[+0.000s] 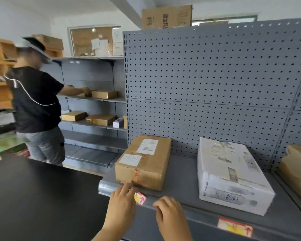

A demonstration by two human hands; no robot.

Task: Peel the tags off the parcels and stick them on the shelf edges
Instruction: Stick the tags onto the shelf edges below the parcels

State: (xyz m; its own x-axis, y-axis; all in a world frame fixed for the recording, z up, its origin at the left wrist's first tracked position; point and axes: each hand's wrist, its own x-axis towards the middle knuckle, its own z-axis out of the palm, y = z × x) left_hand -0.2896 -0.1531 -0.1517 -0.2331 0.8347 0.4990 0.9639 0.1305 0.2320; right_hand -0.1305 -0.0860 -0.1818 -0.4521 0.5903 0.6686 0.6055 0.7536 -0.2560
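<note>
A brown cardboard parcel [144, 162] with white labels lies on the grey shelf, near its front edge [195, 211]. To its right lies a white wrapped parcel [231, 176]. My left hand [122, 204] presses a small red and yellow tag [140, 198] against the shelf edge just below the brown parcel. My right hand [170, 214] rests on the edge beside it, fingers curled, holding nothing that I can see. Another red and yellow tag [235, 226] sticks on the edge farther right.
A black table [38, 197] lies to the left. A third brown parcel [297, 169] sits at the far right. A pegboard back panel [207, 87] rises behind the shelf. Another person [36, 101] handles boxes at shelves in the back left.
</note>
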